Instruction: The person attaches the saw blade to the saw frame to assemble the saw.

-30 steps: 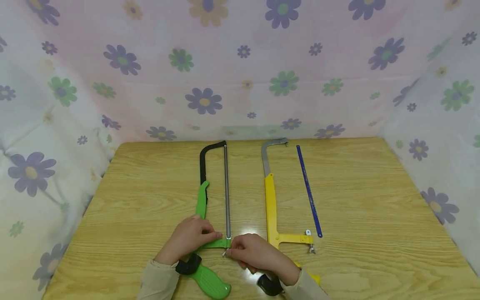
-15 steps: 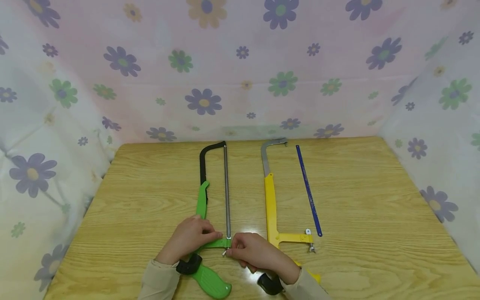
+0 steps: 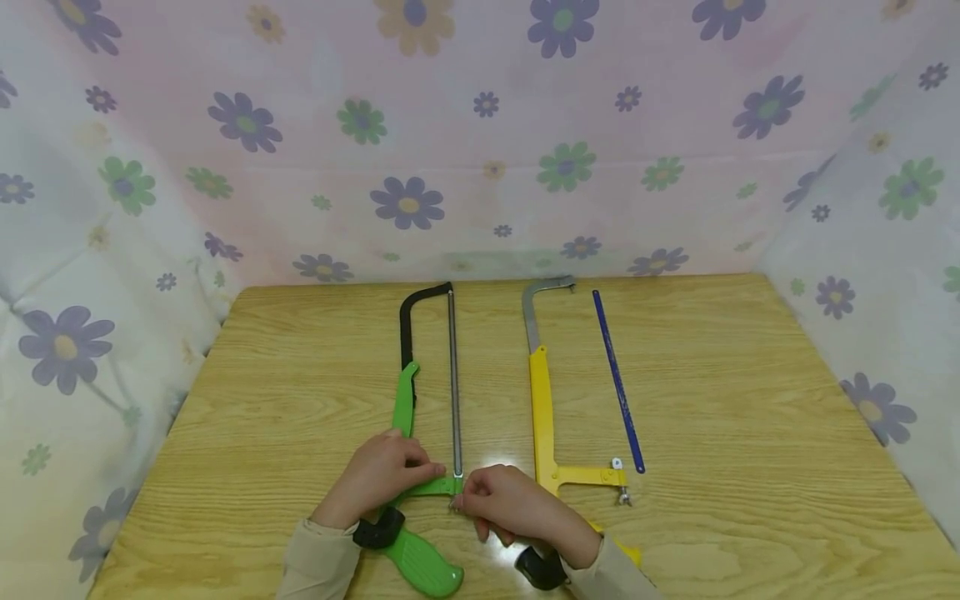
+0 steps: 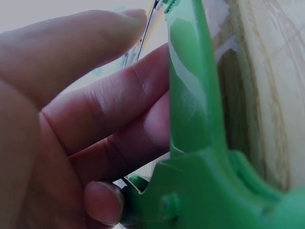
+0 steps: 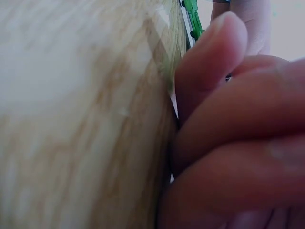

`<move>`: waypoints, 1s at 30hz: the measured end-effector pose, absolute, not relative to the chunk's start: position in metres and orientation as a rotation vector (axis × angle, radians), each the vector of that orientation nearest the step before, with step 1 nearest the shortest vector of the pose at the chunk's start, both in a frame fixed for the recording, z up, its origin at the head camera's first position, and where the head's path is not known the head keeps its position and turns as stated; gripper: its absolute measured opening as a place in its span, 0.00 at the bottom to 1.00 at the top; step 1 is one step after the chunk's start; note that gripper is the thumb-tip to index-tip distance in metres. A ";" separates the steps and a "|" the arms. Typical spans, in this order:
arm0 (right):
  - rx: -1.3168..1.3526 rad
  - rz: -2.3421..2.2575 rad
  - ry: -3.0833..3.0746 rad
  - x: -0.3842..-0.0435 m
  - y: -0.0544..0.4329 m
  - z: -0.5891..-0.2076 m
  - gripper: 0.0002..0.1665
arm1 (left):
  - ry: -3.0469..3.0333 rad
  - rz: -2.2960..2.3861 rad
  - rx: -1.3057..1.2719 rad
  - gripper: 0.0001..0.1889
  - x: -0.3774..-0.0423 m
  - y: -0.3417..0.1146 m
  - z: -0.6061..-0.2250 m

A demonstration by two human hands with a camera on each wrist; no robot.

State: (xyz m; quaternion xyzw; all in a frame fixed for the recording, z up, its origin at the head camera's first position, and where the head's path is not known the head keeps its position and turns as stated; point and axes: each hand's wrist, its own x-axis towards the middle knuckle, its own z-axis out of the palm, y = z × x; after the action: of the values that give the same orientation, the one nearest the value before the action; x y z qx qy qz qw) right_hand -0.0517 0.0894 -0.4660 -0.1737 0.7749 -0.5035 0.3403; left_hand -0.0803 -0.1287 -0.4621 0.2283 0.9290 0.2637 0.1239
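Observation:
A green hacksaw [image 3: 403, 402] with a black front arm lies on the table, a grey blade [image 3: 454, 383] fitted along its right side. My left hand [image 3: 382, 475] holds its frame near the lower crossbar; the left wrist view has the fingers against the green frame [image 4: 195, 95], thumb above them. At the blade's near end, my right hand [image 3: 506, 500] pinches a small silver wing nut [image 3: 453, 505] between thumb and forefinger. The fingers are curled in the right wrist view, where they mostly hide the nut. The green handle [image 3: 423, 565] points toward me.
A yellow hacksaw [image 3: 542, 408] without a blade lies to the right, its handle partly behind my right wrist. It has its own wing nut [image 3: 624, 498]. A loose blue blade [image 3: 618, 383] lies beyond it. Flowered cloth [image 3: 465, 217] surrounds the wooden table [image 3: 735, 417].
The wing nut has turned slightly in the right fingers, its pale wing now standing differently. The left hand and both saws stay in place.

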 end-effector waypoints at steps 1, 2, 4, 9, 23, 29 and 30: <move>-0.454 -1.312 2.018 -0.052 0.089 -0.466 0.19 | 2.707 0.769 0.665 0.15 -0.080 -0.129 -0.462; -0.457 -1.313 2.017 -0.052 0.089 -0.466 0.19 | 2.707 0.768 0.663 0.15 -0.080 -0.129 -0.462; -0.462 -1.317 2.014 -0.052 0.089 -0.467 0.20 | 2.707 0.765 0.662 0.15 -0.080 -0.129 -0.462; -0.477 -1.319 2.009 -0.052 0.089 -0.467 0.21 | 2.708 0.764 0.664 0.15 -0.081 -0.130 -0.462; -0.508 -1.300 2.027 -0.053 0.090 -0.466 0.16 | 2.718 0.749 0.679 0.15 -0.081 -0.130 -0.461; -0.450 -1.301 2.052 -0.052 0.091 -0.464 0.12 | 2.705 0.760 0.677 0.15 -0.081 -0.129 -0.461; -0.441 -1.303 2.051 -0.051 0.091 -0.464 0.12 | 2.705 0.761 0.678 0.15 -0.081 -0.129 -0.461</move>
State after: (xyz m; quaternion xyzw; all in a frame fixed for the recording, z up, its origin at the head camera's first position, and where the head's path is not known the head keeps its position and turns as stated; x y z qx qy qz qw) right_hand -0.0515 0.0909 -0.4640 -0.1685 0.7841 -0.4981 0.3297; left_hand -0.0810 -0.1286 -0.4607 0.2328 0.9284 0.2612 0.1253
